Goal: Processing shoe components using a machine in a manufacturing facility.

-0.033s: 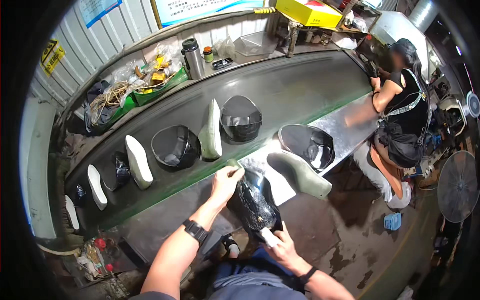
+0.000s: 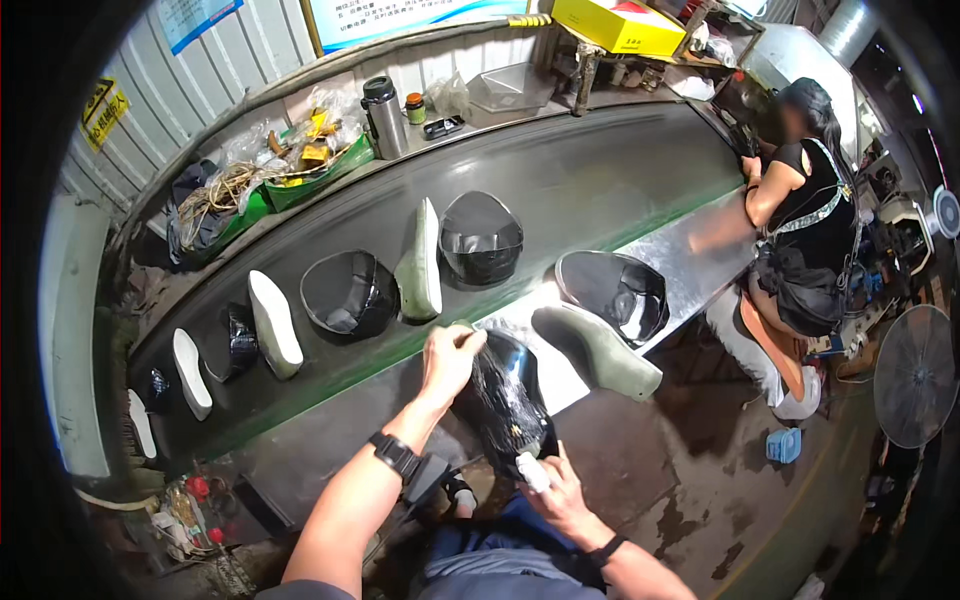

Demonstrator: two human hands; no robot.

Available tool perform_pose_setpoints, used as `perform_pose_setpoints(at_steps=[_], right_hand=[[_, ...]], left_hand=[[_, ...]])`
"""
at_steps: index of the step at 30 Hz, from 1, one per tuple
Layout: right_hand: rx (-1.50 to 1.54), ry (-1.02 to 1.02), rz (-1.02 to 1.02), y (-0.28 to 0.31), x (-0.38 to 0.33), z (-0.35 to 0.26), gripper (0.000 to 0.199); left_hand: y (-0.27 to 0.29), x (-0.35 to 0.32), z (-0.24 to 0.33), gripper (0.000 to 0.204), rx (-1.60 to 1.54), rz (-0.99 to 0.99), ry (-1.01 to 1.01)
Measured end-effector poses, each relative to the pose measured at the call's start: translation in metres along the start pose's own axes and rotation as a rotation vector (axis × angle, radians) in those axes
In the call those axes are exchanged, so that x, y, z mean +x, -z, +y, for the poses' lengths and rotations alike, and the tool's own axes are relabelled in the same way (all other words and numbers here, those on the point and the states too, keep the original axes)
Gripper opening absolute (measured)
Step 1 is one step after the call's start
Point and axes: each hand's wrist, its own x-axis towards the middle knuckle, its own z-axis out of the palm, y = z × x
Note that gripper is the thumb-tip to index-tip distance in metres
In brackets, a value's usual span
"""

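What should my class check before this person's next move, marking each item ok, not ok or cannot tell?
1. Left hand gripping the black upper at its far end: ok.
2. Right hand holding its near end: ok.
3. Underside of that upper visible: not ok, turned away from view.
4. Nearest green last fully on the metal ledge: not ok, one end overhangs.
5. Co-worker clear of both hands: ok.
6. Upper's inside: cannot tell, hidden.

Left hand (image 2: 449,362) in a pinch, ahead of right hand (image 2: 560,495)
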Motion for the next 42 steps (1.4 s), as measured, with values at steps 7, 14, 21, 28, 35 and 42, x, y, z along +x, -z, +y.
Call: perform_pose_setpoints(at_steps=[7,14,21,28,35,42], right_hand=[[0.432,-0.380,0.112,-0.043,0.036,0.017,0.135],[0.563,-0.228,-0.043,-0.021,0.019,0.034,0.092],[0.482,-0.053,-0.058,-0.023,0.024,0.036,0.093],[1.360,-0.610,-0.696,-0.001,0.133,-0.022,0.100],[1.160,-0.969,-1.532,-0.060,0.159,-0.187,0.067],[1.276,-0.418,-1.487,-0.033,0.041,-0.392,0.031]], left_hand=[[-0.006,0.022,-0.019,0.028,0.277,0.286,-0.119],[-0.005,-0.012,-0.035,0.067,0.101,0.110,0.301],[0.006,-0.026,-0.025,0.055,0.338,0.223,0.325],[0.132,-0.089,-0.017,0.037,0.023,0.540,0.460],[0.246,-0.285,-0.008,0.040,-0.041,0.928,0.494],[0.305,-0.549,-0.005,0.041,-0.013,1.366,0.563]])
